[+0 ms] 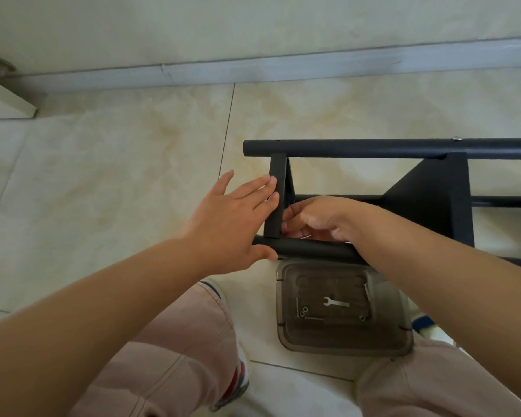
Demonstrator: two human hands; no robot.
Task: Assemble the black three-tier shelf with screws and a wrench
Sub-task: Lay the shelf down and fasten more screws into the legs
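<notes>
Black metal fills the right half of the view: the shelf lies on its side on the pale tiled floor, with one round pole running across the far side and another pole nearer the person. A flat shelf panel stands on edge between the two poles at the left end, and a broader panel stands further right. A small silver screw head shows on top of the far pole above that broader panel.

The left hand is spread wide, its straight fingertips touching the left face of the edge-on panel and its thumb lying against the near pole. The right hand reaches in from the right, just behind the near pole, with its fingers curled beside the right face of the same panel; whether they pinch something small there I cannot tell, since the fingertips are partly hidden.

Just near of the shelf, between the person's knees, sits a clear plastic tray. In it lie a small silver wrench, a few washers or nuts towards its left side and a screw by its right wall.

Pale pink trousers cover both legs, and a shoe shows by the left knee. A grey skirting board runs along the far wall.
</notes>
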